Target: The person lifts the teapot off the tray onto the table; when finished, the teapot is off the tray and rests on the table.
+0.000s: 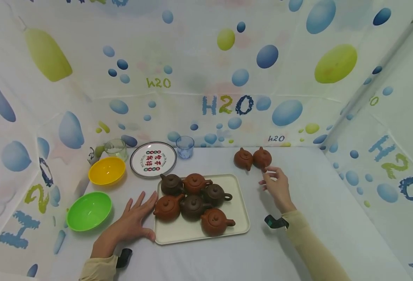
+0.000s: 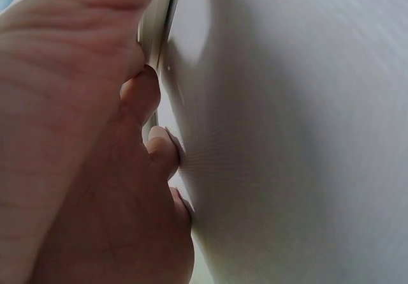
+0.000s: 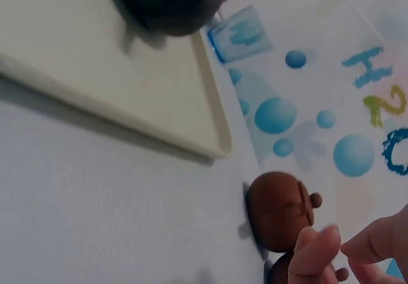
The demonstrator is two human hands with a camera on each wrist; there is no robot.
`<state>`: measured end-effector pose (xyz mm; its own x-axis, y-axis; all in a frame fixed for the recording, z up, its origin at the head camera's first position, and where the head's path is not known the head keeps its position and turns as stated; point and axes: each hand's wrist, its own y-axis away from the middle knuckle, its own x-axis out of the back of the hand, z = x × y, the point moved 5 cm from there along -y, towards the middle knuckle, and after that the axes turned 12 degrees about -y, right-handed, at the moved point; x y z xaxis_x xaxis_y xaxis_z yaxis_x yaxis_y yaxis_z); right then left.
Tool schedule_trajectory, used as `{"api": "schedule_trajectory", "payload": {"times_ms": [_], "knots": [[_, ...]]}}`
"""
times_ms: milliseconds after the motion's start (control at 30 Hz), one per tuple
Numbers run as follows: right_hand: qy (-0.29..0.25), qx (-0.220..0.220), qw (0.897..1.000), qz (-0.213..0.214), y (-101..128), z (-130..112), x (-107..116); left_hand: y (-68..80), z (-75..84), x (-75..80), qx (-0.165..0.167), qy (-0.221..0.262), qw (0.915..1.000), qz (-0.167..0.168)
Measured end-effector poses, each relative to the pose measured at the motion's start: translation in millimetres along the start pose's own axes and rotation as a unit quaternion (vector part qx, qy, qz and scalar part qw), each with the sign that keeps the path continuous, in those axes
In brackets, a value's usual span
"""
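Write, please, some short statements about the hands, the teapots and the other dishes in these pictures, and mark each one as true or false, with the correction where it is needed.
1. Six teapots stand on the tray. True.
2. The left hand is holding the green bowl. False: it is at the tray's left edge.
3. Two reddish-brown teapots stand off the tray, near the right hand. True.
4. The yellow bowl sits on the plate. False: it stands to the left of the plate in the head view.
5. In the head view, a blue glass stands to the right of the plate. True.
6. Every teapot on the tray is dark brown. False: three are dark and three are reddish-brown.
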<state>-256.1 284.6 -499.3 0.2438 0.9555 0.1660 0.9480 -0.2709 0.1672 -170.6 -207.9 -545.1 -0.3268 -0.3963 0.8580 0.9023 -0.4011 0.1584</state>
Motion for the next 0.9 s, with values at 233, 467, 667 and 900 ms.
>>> {"api": "schedule_trajectory", "payload": {"times_ms": [233, 467, 667, 900], "knots": [[-0.042, 0.012, 0.998, -0.035, 20, -6, -13, 2.5, 8.5, 6.8, -0.002, 0.000, 1.0000, -0.005], [-0.038, 0.010, 0.997, -0.061, 34, -5, -26, 2.1, 7.1, 5.9, -0.002, 0.002, 0.9999, -0.011], [-0.012, -0.004, 0.993, -0.118, 39, -5, -38, 0.9, 6.7, 5.4, -0.002, 0.004, 0.9999, -0.011], [0.025, 0.002, 0.967, -0.252, 54, -4, -60, 1.3, 6.3, 4.3, 0.011, 0.000, 0.9998, -0.017]]}}
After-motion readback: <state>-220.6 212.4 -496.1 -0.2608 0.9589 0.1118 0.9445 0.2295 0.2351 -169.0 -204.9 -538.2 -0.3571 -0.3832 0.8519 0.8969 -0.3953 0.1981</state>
